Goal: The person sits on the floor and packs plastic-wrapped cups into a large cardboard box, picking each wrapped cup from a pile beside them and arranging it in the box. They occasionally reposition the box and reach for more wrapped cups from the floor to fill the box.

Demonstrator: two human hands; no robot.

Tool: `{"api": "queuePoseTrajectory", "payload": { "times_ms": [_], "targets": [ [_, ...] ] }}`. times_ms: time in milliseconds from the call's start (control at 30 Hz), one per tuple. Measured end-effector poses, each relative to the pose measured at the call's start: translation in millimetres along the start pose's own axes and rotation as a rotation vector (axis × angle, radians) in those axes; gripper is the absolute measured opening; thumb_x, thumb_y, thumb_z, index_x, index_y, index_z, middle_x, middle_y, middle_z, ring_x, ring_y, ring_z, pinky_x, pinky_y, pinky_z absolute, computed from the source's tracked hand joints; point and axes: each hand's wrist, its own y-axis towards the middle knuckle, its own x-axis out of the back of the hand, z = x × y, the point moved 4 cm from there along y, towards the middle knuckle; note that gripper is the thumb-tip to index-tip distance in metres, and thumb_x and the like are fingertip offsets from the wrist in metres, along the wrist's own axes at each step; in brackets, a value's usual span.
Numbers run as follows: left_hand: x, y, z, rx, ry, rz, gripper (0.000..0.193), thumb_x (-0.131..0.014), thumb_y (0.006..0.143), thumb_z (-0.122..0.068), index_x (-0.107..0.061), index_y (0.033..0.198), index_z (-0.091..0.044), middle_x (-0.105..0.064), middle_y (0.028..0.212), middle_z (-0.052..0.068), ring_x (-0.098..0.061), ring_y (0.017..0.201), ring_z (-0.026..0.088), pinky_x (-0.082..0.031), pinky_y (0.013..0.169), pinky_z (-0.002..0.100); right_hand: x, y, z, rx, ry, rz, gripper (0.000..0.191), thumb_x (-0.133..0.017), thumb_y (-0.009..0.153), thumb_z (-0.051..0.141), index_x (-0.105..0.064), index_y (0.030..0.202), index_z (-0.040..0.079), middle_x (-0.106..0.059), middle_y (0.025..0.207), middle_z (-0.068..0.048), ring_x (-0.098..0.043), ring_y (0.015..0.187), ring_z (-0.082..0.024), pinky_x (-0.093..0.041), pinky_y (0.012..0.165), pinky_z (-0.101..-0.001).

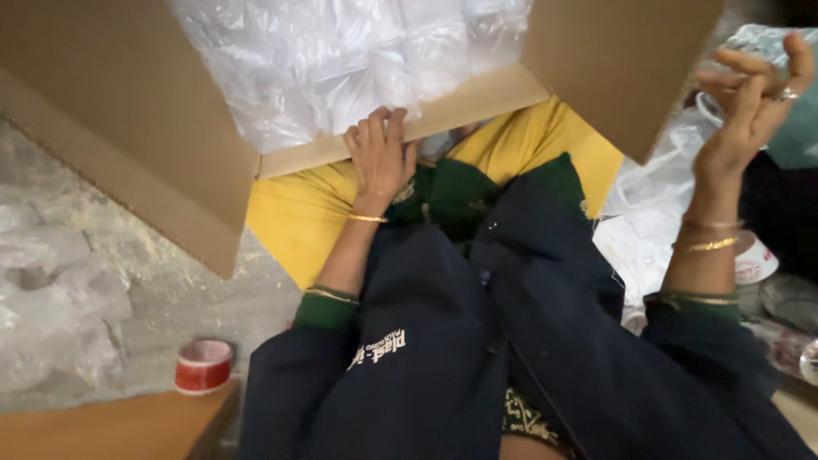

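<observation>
A large open cardboard box (119, 145) stands in front of me, filled with clear plastic bags (341, 60). My left hand (379, 153) grips the box's near edge (477, 98), fingers curled over the rim. My right hand (750, 94) is raised in the air at the right, fingers apart and empty, with a ring and thin gold bangles at the wrist. My lap in yellow cloth (307, 213) and a dark blue garment (477, 324) lies below the box.
A red-and-white tape roll (203, 366) sits on the grey floor at lower left, beside a wooden board (111, 426). Crumpled plastic (43, 290) lies at left. More plastic bags (656, 196) and another tape roll (754, 260) are at right.
</observation>
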Motion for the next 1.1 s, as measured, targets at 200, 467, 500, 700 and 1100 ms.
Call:
{"api": "queuePoseTrajectory", "payload": {
  "times_ms": [200,467,500,700,1100],
  "targets": [
    [-7,3,-1,0.017,0.09,0.103,0.06,-0.077,0.085,-0.025,-0.057,0.14,-0.01,-0.055,0.133,0.011,-0.051,0.112,0.031,-0.037,0.096,0.049,14,3,-124,0.01,-0.999,0.48,0.047,-0.074,0.103,0.02,-0.053,0.14,0.0,-0.063,0.137,-0.026,-0.06,0.125,-0.047,-0.049,0.111,-0.0514],
    [29,-16,-5,0.015,-0.157,-0.133,0.047,-0.078,0.09,-0.029,-0.062,0.13,-0.011,-0.054,0.129,0.013,-0.051,0.118,0.035,-0.036,0.101,0.051,-35,-32,-171,-0.246,-1.107,0.51,0.051,-0.077,0.099,0.021,-0.054,0.14,0.002,-0.058,0.142,-0.025,-0.056,0.129,-0.046,-0.045,0.113,-0.0532],
    [33,-19,-5,0.03,-0.162,-0.169,0.044,-0.079,0.091,-0.028,-0.063,0.129,-0.012,-0.055,0.127,0.012,-0.052,0.118,0.035,-0.036,0.102,0.051,-40,-31,-169,-0.24,-1.103,0.507,0.051,-0.077,0.098,0.021,-0.054,0.14,0.003,-0.058,0.143,-0.025,-0.055,0.13,-0.046,-0.045,0.113,-0.0535],
    [47,-40,6,0.09,-0.28,-0.251,0.043,-0.079,0.092,-0.015,-0.061,0.13,-0.008,-0.055,0.128,0.014,-0.052,0.119,0.035,-0.04,0.105,0.048,-69,-27,-160,-0.185,-1.061,0.438,0.054,-0.079,0.094,0.022,-0.055,0.139,0.004,-0.054,0.146,-0.024,-0.052,0.132,-0.046,-0.041,0.115,-0.0549],
    [25,27,-6,-0.15,-0.038,0.067,0.033,-0.064,0.099,-0.036,-0.074,0.121,-0.012,-0.062,0.134,0.012,-0.05,0.133,0.034,-0.02,0.118,0.06,-52,23,-122,0.054,-0.616,-0.088,0.061,-0.084,0.087,0.023,-0.056,0.139,0.008,-0.048,0.154,-0.022,-0.046,0.138,-0.046,-0.035,0.117,-0.0577]
  ]
}}
